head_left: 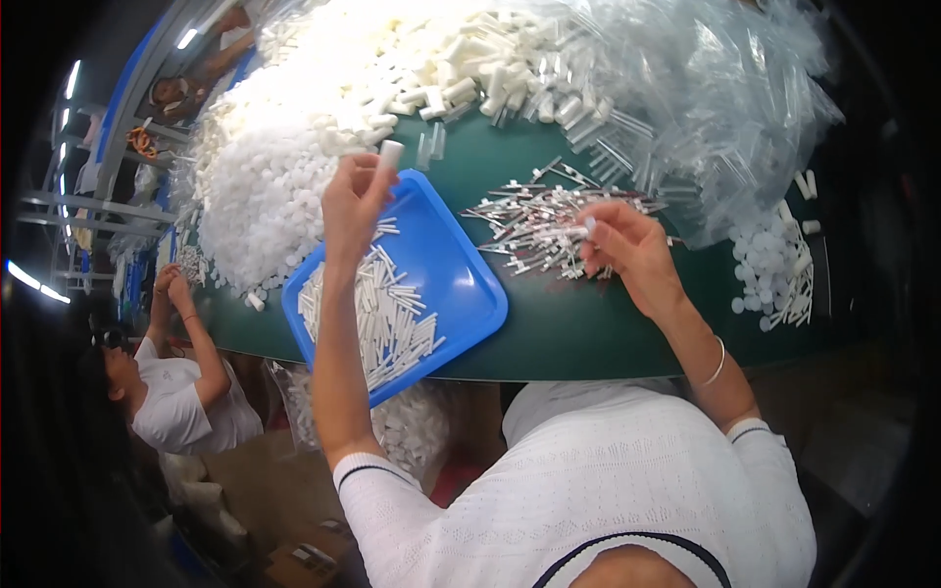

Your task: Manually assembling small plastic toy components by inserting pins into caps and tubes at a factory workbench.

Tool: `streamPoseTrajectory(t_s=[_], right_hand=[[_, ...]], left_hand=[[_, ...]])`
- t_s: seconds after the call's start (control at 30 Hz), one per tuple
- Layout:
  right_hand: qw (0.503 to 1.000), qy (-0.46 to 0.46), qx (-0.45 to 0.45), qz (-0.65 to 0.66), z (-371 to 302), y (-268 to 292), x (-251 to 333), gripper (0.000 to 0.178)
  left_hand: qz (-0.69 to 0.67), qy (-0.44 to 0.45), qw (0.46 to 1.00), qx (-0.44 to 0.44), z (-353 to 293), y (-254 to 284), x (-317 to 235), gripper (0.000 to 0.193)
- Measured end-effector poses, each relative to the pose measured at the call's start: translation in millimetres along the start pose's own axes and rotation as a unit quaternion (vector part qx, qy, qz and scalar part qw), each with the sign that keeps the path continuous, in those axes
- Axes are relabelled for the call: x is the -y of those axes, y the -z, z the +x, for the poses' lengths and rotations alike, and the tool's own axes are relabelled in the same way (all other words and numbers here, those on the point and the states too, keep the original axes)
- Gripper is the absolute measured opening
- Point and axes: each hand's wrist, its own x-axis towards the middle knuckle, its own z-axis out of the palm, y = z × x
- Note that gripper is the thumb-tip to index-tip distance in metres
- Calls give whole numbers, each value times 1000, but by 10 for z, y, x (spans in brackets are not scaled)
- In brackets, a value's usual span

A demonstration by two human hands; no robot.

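A short white cylinder is pinched upright in the fingertips of my left hand, which is raised over the far left edge of a blue tray. Many thin white sticks lie in that tray. My right hand is closed in a pinch on a small white piece, too small to name. It hovers at the right of a loose heap of thin dark-and-white rods on the green tabletop.
White round caps are piled left of the tray. White cylinders heap up at the back, beside clear tubes and clear plastic bags. More caps lie far right. Another person works at the left.
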Motion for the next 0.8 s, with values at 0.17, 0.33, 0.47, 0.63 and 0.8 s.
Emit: streamPoseTrajectory(t_s=[0.17, 0.33, 0.47, 0.63, 0.8], right_hand=[[989, -6, 108, 105, -25, -211, 23, 24], [987, -37, 91, 131, -150, -193, -158, 22], [977, -61, 97, 182, -232, -123, -167, 22], [969, -68, 97, 218, -298, -35, -183, 22], [970, -69, 77, 219, -277, -15, -187, 23]], left_hand=[[-144, 51, 982, 112, -1177, -789, -588, 19], [-158, 35, 983, 81, -1457, -1067, -474, 22], [24, -128, 991, 24, -1504, -1089, -473, 24], [-261, 112, 949, 135, -1499, -1113, -574, 26], [73, -173, 982, 0, -1477, -1187, -489, 22]])
